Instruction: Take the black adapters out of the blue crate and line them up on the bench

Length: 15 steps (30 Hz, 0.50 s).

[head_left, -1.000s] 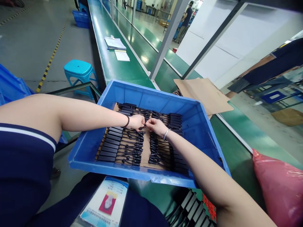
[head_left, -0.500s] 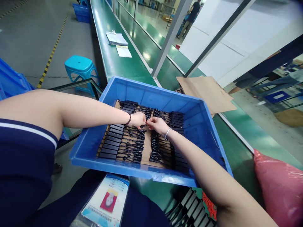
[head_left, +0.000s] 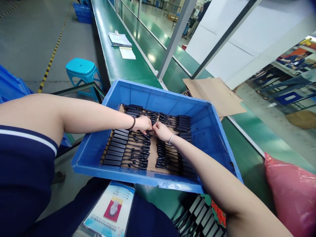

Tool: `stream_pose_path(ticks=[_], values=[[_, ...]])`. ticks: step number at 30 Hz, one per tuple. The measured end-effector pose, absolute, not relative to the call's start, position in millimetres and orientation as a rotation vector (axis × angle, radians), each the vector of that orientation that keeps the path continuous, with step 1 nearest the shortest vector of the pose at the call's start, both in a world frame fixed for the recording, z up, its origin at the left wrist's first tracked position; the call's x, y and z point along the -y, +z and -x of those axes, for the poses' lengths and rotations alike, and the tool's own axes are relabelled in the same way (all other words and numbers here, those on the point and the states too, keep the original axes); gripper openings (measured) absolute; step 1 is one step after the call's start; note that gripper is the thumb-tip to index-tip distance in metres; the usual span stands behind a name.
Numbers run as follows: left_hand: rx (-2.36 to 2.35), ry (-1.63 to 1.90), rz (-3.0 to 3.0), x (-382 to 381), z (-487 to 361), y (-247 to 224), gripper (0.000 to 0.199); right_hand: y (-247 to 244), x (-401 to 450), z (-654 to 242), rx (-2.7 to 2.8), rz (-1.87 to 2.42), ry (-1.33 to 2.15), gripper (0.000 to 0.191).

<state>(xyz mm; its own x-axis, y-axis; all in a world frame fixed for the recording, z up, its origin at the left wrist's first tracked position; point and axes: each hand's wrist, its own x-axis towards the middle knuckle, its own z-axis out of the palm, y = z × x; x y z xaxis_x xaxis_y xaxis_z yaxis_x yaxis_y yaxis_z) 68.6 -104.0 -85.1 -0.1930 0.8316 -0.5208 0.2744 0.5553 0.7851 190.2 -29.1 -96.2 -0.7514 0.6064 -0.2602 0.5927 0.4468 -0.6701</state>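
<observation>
Inside a blue plastic bin [head_left: 158,90] lie rows of black power adapters [head_left: 115,148] with short cables, on brown cardboard [head_left: 153,153]. My left hand [head_left: 143,124], with a beaded bracelet at the wrist, is closed over the middle of the bin. Fingertip to fingertip with it, my right hand [head_left: 162,131] makes a pinch; a silver bangle circles that wrist. Both hands appear to grip a thin black cable between them, though the fingers mostly cover it. More adapters [head_left: 201,214] lie in a group outside the bin, below its near edge.
The bin stands on a green bench [head_left: 116,69]. Cardboard sheets [head_left: 214,93] lie behind it at right, near a metal post [head_left: 172,46]. A pink bag [head_left: 288,194] sits at far right. Papers on a clipboard [head_left: 119,39] and a turquoise stool [head_left: 82,67] are at left.
The right hand has shifted slightly left and its fingers have turned a little. The left hand stays almost in place. The whole view has moved slightly.
</observation>
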Motion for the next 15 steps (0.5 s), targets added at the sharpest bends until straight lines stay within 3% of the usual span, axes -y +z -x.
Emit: stream_pose_path(ticks=[12,15], values=[[-1.776,0.665,-0.885,103.4,-70.6,-79.4,0.003,-96.2,36.7,-186.3,2.613,1.136,1.033,0.020],[-1.792,0.663,-0.872,102.6,-70.2,-79.2,0.002,-96.6,35.6,-187.7,2.566,1.152,1.127,0.016]])
